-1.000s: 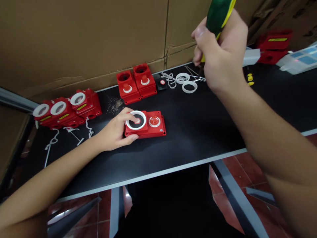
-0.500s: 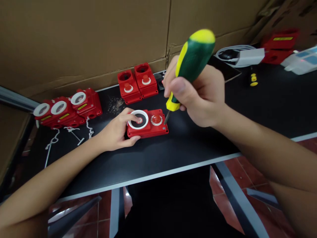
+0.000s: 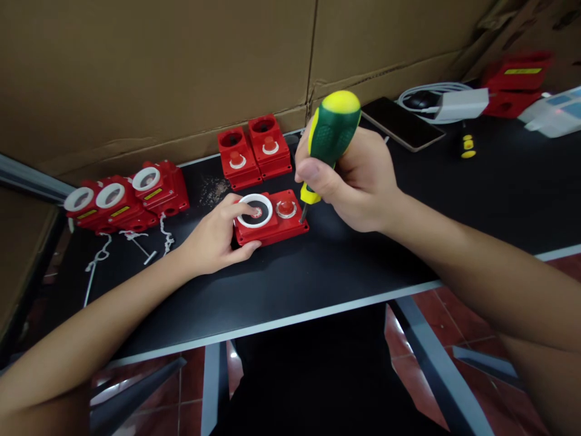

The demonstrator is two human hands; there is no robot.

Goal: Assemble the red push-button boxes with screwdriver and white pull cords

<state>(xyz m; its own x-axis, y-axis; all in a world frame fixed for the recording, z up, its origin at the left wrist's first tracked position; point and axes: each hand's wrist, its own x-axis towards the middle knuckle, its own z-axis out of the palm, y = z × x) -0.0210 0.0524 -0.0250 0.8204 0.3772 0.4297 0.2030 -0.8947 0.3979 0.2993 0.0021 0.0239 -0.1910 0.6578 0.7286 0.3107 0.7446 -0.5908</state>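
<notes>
While in left hand [image 3: 216, 239], red box [image 3: 276, 232], black disc [image 3: 264, 214] inside white ring [image 3: 255, 197], right hand [image 3: 361, 181] around screwdriver [image 3: 334, 132]

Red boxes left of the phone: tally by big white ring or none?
Ringed boxes: 4 (3 at far left, 1 held by the left hand)
Unringed boxes: 2
Total: 6

Black table [image 3: 345, 266], pale edge strip [image 3: 272, 323]. Near left edge: three red ring-topped boxes [image 3: 122, 212], white cords [image 3: 167, 236] at their front. Back edge, middle: two red open-socket boxes [image 3: 263, 160], brownish debris [image 3: 213, 191] beside. Between front and back edges: one red ringed box [image 3: 273, 232]. Back edge, right: smartphone [image 3: 403, 125], white charger [image 3: 463, 104], stacked red boxes [image 3: 512, 100].
</notes>
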